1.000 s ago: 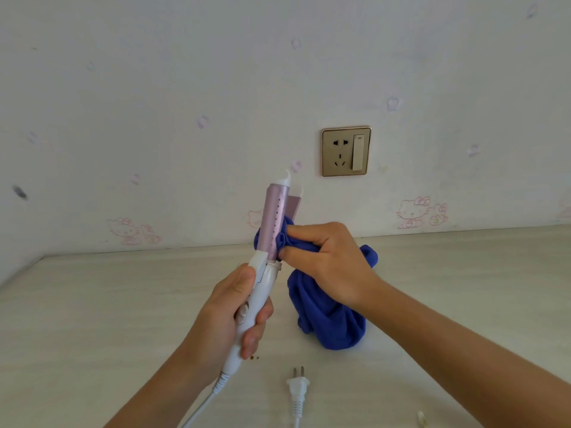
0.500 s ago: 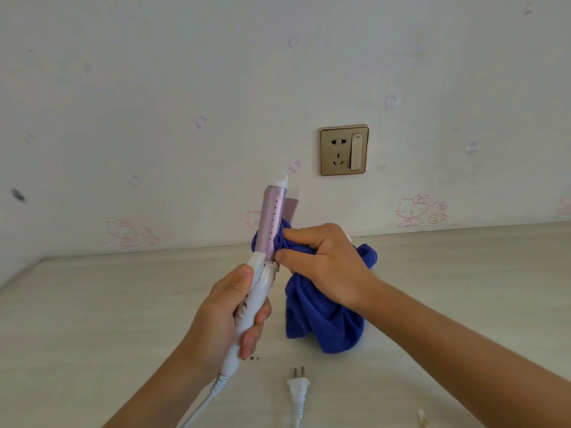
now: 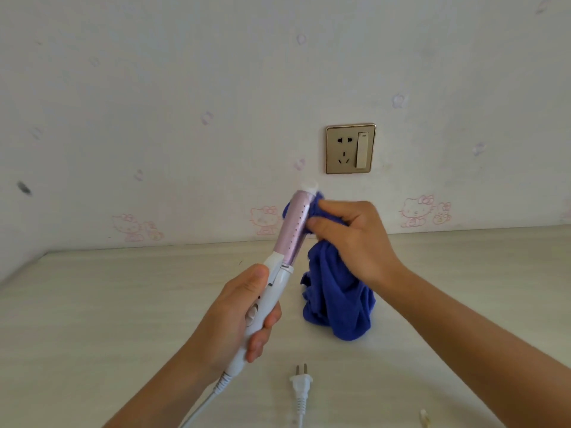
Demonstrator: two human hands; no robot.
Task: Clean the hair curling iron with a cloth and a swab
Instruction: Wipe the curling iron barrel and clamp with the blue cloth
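curling iron left of cloth, plug on table in front

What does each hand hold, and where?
The left hand grips the curling iron by its white handle; right hand pinches the blue cloth near its top.

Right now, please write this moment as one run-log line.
left hand: grips curling iron handle | right hand: holds blue cloth against barrel | plug: unplugged, on table

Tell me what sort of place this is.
Probably a room in a home, perhaps a child's bedroom: the wallpaper carries pink cartoon cats, a wall socket with a switch sits low, and a pale wood-grain tabletop meets the wall.
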